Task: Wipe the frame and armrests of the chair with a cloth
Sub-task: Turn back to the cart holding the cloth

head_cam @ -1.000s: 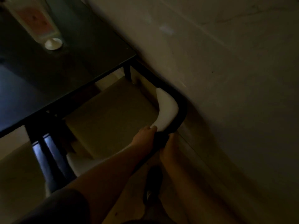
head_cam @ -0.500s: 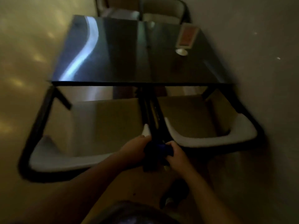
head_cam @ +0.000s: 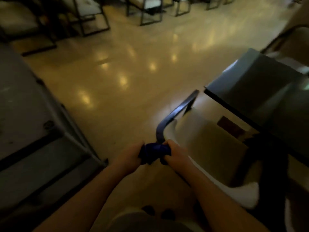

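Observation:
A dark blue cloth (head_cam: 154, 152) is bunched around the bent corner of the chair's dark metal frame (head_cam: 173, 117). My left hand (head_cam: 129, 156) grips the cloth's left end and my right hand (head_cam: 175, 154) grips its right end, both closed on it. The frame rail runs up and right from the cloth toward the table. The chair's pale seat (head_cam: 210, 148) and white backrest edge (head_cam: 240, 193) lie right of my hands. The scene is dim and blurred.
A dark table (head_cam: 260, 87) stands over the chair at the right. A grey table or cabinet (head_cam: 25, 114) with metal legs fills the left. More chairs (head_cam: 87, 15) line the far side of the shiny floor (head_cam: 125, 72). My shoes show at the bottom.
The view has swung left, away from the wall toward the open floor. Both hands with the cloth have shifted from between the two chairs to the left chair's outer frame corner.

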Demonstrator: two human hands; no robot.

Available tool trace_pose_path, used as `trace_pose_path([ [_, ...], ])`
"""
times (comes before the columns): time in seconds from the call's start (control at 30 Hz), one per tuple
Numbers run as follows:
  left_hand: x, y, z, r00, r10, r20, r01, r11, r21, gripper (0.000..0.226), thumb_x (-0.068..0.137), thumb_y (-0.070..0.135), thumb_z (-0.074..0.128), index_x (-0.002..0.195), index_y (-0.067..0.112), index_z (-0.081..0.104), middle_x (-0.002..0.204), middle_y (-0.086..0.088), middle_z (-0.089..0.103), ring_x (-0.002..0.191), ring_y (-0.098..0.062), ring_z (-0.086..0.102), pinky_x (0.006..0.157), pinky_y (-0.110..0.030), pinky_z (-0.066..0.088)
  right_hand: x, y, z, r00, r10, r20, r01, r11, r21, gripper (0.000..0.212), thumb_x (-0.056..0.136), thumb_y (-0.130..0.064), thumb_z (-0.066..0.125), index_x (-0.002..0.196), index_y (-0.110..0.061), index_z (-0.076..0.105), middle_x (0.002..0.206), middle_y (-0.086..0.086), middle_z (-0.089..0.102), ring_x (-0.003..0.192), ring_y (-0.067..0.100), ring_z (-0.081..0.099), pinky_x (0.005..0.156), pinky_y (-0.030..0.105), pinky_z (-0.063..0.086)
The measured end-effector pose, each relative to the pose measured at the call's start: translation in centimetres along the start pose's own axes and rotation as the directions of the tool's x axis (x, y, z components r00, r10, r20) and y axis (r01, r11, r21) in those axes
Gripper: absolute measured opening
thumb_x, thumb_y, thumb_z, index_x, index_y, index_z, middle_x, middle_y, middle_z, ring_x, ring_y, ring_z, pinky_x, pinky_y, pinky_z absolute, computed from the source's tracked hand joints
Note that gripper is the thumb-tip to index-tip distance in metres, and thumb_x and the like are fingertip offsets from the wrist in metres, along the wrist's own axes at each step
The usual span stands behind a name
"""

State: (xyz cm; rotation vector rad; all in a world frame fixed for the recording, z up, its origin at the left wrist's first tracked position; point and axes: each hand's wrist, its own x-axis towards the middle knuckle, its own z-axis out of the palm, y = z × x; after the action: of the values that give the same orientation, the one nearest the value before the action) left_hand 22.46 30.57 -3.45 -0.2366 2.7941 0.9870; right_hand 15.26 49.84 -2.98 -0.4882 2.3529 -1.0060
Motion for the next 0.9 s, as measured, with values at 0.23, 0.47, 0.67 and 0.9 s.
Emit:
trace_pose_path([
  [0.23, -4.4, -1.7, -2.9, 0.943, -0.259, -0.209, 0.264, 0.964, -0.002, 0.014, 0.083, 0.012, 0.065, 0.090, 0.014, 0.053, 0.090, -0.007, 0.061, 0.077, -0.024, 0.059, 0.067, -0.040, 0.051, 4.0, -4.8, 2.4, 0.948, -0.188, 0.255, 0.217, 0.972, -0.088, 0.019, 0.088, -0.005, 0.053, 0.101, -0.018, 0.050, 0.086, 0.008, 0.065, 0.075, 0.027, 0.065, 0.066, 0.044, 0.055],
  [0.47, -6.3, -5.7, -7.1, 0.863, -0.400, -0.308, 0.416, 0.909, -0.017, 0.008, 0.081, 0.016, 0.061, 0.088, 0.014, 0.059, 0.088, -0.006, 0.066, 0.085, -0.024, 0.059, 0.087, -0.046, 0.050, 9.2, -10.8, 6.3, 0.871, -0.317, 0.376, 0.379, 0.920, -0.100, 0.028, 0.081, -0.003, 0.058, 0.089, -0.029, 0.050, 0.072, -0.001, 0.061, 0.059, 0.011, 0.055, 0.053, 0.026, 0.042],
  [0.67, -5.2, -12.9, -12.3, 0.766, -0.497, -0.408, 0.443, 0.867, -0.227, 0.005, 0.079, 0.007, 0.061, 0.081, 0.005, 0.058, 0.078, -0.013, 0.064, 0.070, -0.029, 0.059, 0.063, -0.041, 0.047, 17.1, -19.1, 12.0, 0.772, -0.409, 0.487, 0.480, 0.877, -0.025, 0.030, 0.085, 0.002, 0.054, 0.085, -0.027, 0.050, 0.065, 0.006, 0.060, 0.047, 0.005, 0.049, 0.049, 0.022, 0.039],
  [0.9, -2.7, -20.9, -18.5, 0.611, -0.597, -0.521, 0.453, 0.802, -0.388, 0.020, 0.086, 0.012, 0.063, 0.106, 0.011, 0.059, 0.102, -0.006, 0.065, 0.090, -0.023, 0.063, 0.077, -0.040, 0.056, 26.4, -30.8, 16.9, 0.664, -0.473, 0.579, 0.601, 0.799, -0.036, 0.020, 0.082, 0.010, 0.053, 0.092, -0.006, 0.057, 0.074, 0.012, 0.059, 0.061, 0.017, 0.052, 0.051, 0.011, 0.040],
])
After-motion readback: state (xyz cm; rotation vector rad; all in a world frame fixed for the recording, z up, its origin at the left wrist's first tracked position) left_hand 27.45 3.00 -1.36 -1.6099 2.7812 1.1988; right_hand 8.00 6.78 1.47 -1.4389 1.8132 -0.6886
